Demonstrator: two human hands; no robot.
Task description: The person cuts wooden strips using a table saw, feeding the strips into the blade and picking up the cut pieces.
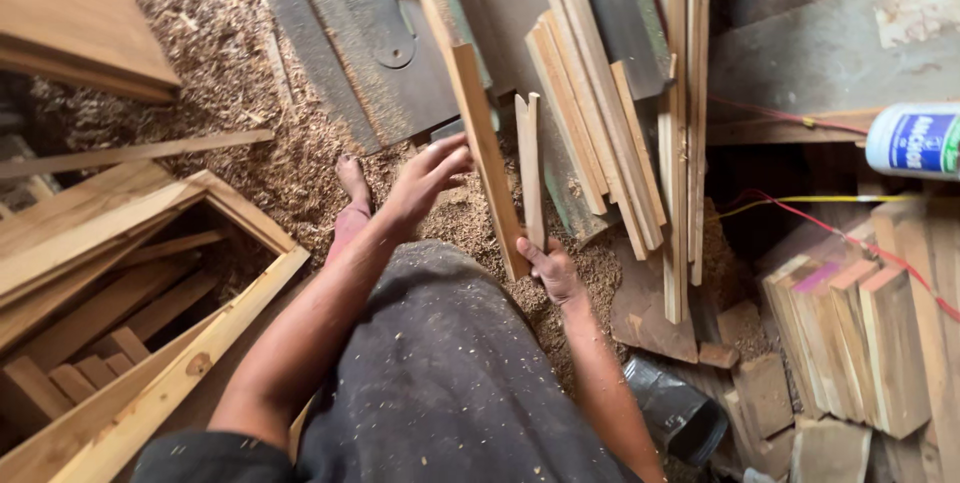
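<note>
Fingers of the right hand [552,271] closed around the lower end of a short slat [529,168], held upright. Fingers of the left hand [425,178] spread loosely, tips touching the edge of a longer slat [485,153] that leans beside the short one; not gripping it.

Surroundings: bundle of long slats [600,123] leaning just right of both hands, foot of the bundle in the sawdust floor [250,93]. Bare foot [352,183] near the left hand. Open wooden frame [240,293] with offcuts inside at the floor's left edge. Stack of short blocks [850,343] at the right edge; white bottle [915,141] above it.

Progress, as judged: one slat picked out, a second merely touched, most slats untouched in the bundle.
</note>
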